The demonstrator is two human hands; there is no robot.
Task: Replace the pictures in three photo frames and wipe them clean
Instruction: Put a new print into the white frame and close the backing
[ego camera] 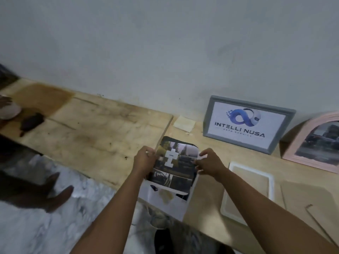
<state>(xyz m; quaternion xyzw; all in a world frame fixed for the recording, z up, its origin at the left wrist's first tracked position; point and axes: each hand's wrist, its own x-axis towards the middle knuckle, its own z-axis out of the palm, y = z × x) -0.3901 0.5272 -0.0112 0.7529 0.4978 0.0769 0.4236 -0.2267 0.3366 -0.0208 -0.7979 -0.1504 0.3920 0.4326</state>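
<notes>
Your left hand (145, 158) and right hand (209, 162) each pinch a side edge of a printed photo sheet (176, 165), held between them above the table (102, 136). An empty white frame (271, 182) lies just right of your right hand. Keep the grip light and even, so the paper stays flat and uncreased when fitted.

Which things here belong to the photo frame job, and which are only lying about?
Job: printed picture held by left hand and right hand; grey frame; pink frame; white frame.
Lying about: yellowish pad; dark object.
</notes>
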